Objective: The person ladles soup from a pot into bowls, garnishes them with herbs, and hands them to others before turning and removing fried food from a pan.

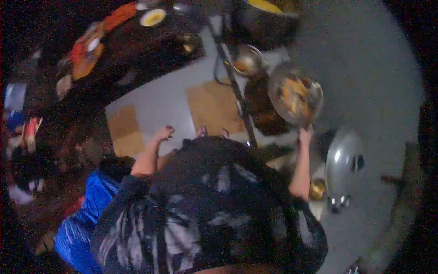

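We find the right hand (305,134) gripping a metal bowl (275,89) of orange-brown pieces (293,93), right of upper centre. The left hand (166,132) is blurred; whether closed, we cannot tell.

Directly before the right hand (305,132), meeting its fingers, is a large bowl (275,91) with food (295,93) in it; a smaller bowl (250,55) sits farther ahead and to that hand's left, while a pot lid (343,166) stands to its right and behind. A long bar (234,86) runs forward between the two hands. Left of the left hand (166,133) one flat sheet (124,129) lies on the floor (164,100), and another lies ahead and to its right, beyond the feet (203,131).
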The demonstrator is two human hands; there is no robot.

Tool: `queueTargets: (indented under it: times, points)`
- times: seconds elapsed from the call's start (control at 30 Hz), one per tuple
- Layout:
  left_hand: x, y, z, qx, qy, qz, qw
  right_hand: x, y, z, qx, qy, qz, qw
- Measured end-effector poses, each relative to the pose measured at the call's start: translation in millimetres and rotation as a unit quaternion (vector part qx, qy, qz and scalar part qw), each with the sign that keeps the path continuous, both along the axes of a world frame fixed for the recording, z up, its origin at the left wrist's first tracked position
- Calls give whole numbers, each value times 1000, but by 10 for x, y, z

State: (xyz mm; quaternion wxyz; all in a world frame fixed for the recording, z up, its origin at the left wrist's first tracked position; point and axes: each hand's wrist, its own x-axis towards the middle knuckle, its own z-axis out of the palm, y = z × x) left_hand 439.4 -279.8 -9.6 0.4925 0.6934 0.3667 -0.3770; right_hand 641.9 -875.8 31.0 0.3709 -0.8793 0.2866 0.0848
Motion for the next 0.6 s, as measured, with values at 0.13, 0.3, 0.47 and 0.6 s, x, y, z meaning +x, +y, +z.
queueTargets:
  times: [0.13,0.3,0.47,0.6]
  points:
    - [642,-245,-184,32,49,-14,998,817,-834,-706,-12,6,149,989]
    - [722,290,-542,4,51,-10,999,830,-265,-12,124,85,-32,988]
    - [-342,1101,-996,56,-13,-189,980,-286,643,622,143,83,-28,986]
    - [-125,1170,-1204,-34,-51,0,998,-281,877,786,216,50,-67,973]
